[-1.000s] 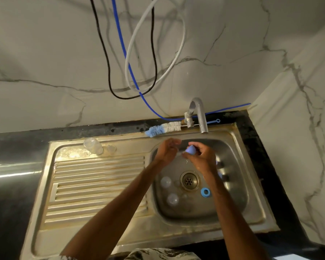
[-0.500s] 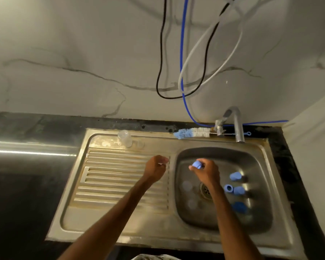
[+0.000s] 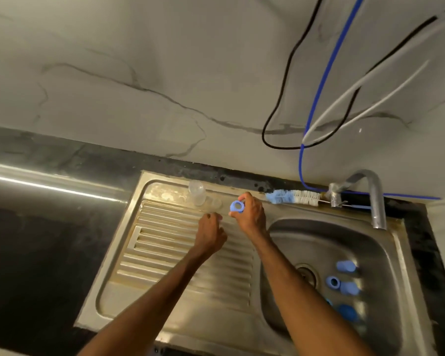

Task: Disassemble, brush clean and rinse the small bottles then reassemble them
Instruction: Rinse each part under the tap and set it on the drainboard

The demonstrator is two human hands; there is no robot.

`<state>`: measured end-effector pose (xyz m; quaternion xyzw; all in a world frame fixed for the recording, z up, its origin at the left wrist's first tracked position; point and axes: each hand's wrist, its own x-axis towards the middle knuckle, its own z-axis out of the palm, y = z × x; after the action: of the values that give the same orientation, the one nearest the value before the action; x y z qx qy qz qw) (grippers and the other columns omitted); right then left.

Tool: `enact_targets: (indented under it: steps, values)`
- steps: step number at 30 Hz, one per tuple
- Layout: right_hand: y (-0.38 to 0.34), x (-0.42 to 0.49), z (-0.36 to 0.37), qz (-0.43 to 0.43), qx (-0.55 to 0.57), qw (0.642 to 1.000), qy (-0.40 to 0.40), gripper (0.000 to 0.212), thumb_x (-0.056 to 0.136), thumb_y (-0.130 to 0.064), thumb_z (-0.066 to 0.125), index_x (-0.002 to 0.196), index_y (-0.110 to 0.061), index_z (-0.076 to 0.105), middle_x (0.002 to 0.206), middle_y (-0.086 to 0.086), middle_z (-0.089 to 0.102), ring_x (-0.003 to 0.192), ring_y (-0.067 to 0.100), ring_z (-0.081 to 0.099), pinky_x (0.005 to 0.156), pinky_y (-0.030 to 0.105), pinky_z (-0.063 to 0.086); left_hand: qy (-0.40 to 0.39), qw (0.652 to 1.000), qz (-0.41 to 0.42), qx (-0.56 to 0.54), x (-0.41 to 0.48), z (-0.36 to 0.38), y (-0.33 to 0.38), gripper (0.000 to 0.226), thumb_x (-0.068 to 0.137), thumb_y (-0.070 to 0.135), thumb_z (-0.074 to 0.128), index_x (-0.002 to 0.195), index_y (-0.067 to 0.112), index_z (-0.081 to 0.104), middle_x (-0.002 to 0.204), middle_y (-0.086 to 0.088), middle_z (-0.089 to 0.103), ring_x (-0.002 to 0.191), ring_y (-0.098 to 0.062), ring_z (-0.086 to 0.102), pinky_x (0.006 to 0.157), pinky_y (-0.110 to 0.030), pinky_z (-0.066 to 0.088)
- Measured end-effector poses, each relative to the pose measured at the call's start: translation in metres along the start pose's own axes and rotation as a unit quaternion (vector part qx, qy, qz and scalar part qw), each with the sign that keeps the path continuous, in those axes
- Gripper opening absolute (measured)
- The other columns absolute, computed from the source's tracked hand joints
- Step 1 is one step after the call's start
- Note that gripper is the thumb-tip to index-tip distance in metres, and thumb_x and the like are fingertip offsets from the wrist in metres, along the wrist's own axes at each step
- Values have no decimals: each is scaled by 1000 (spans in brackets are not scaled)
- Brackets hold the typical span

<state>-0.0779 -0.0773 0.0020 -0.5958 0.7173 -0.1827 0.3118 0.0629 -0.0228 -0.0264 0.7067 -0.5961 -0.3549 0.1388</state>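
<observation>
My right hand [image 3: 249, 214] pinches a blue screw ring [image 3: 237, 206] above the back of the drainboard [image 3: 180, 255], its opening turned toward me. My left hand [image 3: 211, 231] hovers just left of it with fingers curled; whether it holds anything is hidden. A clear small bottle [image 3: 197, 195] lies at the drainboard's far edge, with a small clear part [image 3: 214, 202] beside it. Several blue caps and rings [image 3: 344, 283] lie on the right side of the sink basin [image 3: 293, 242].
A blue and white bottle brush [image 3: 293, 197] lies on the sink's back ledge next to the tap [image 3: 375, 199]. The drain [image 3: 306, 274] sits mid-basin. Black, blue and white cables [image 3: 306, 119] hang on the marble wall. Dark counter lies to the left.
Both hands have moved left from over the basin to the back of the drainboard. The right hand carried the blue ring along and turned its opening toward me.
</observation>
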Motion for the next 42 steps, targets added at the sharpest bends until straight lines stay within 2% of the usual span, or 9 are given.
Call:
enact_targets:
  steps: [10, 14, 18, 23, 26, 30, 34, 37, 42]
  values:
    - [5, 21, 29, -12, -74, 997, -2, 36, 87, -13, 76, 118, -11, 58, 119, 11, 64, 108, 25, 60, 84, 33, 56, -22, 999, 31, 5, 12, 7, 16, 36, 88, 2, 58, 124, 2, 56, 128, -15, 56, 117, -26, 48, 85, -23, 35]
    - [9, 21, 30, -12, -69, 998, -7, 39, 85, -12, 77, 119, -11, 58, 121, 10, 64, 110, 25, 61, 85, 33, 56, -19, 999, 40, 11, 14, 13, 21, 28, 92, 1, 58, 119, -2, 59, 124, -17, 60, 115, -29, 50, 86, -23, 31]
    - [13, 21, 26, -13, -54, 998, -4, 37, 83, -12, 80, 115, -15, 60, 119, 7, 65, 111, 23, 60, 82, 29, 50, -16, 999, 27, 9, 14, 12, 24, 38, 86, -2, 58, 123, 3, 57, 128, -14, 58, 117, -26, 48, 85, -23, 34]
    - [22, 6, 5, 5, -31, 999, 33, 40, 83, -21, 82, 118, -20, 62, 120, 4, 63, 111, 20, 59, 83, 27, 50, -8, 998, 54, 18, 10, 14, 31, 27, 87, 2, 59, 114, 6, 56, 116, -13, 59, 108, -26, 54, 83, -25, 37]
    - [44, -13, -12, 28, 4, 997, 72, 36, 85, -21, 79, 116, -23, 63, 121, 1, 62, 110, 18, 60, 87, 35, 56, -23, 996, 80, 21, 2, 24, 41, 31, 85, 2, 62, 115, 8, 58, 117, -11, 60, 109, -25, 55, 83, -24, 39]
    - [86, -42, -35, 71, 33, 988, 135, 23, 87, -23, 75, 106, -26, 65, 109, -6, 63, 99, 12, 60, 78, 26, 50, -48, 991, 127, 12, -9, 50, 72, 28, 88, 5, 61, 115, 14, 62, 119, -8, 61, 111, -23, 56, 87, -27, 45]
    - [129, -59, -62, 111, 50, 981, 152, 16, 88, -23, 70, 104, -25, 67, 103, -4, 66, 94, 14, 62, 83, 33, 54, -97, 980, 172, 9, -21, 75, 119, 25, 96, 23, 62, 121, 20, 62, 125, -4, 59, 117, -20, 54, 97, -33, 46]
    - [169, -69, -84, 133, 48, 973, 181, 12, 89, -23, 71, 101, -23, 67, 100, -4, 66, 92, 13, 62, 85, 29, 51, -130, 970, 203, 28, -24, 102, 149, 27, 93, 31, 66, 119, 25, 62, 131, 1, 56, 125, -17, 52, 106, -36, 44]
    - [250, -83, -110, 216, 14, 956, 197, 21, 80, -5, 73, 99, -14, 70, 104, 7, 69, 98, 25, 65, 81, 28, 46, -193, 949, 233, 90, -27, 142, 189, 38, 89, 21, 70, 126, 21, 57, 136, -4, 50, 128, -23, 46, 104, -40, 45]
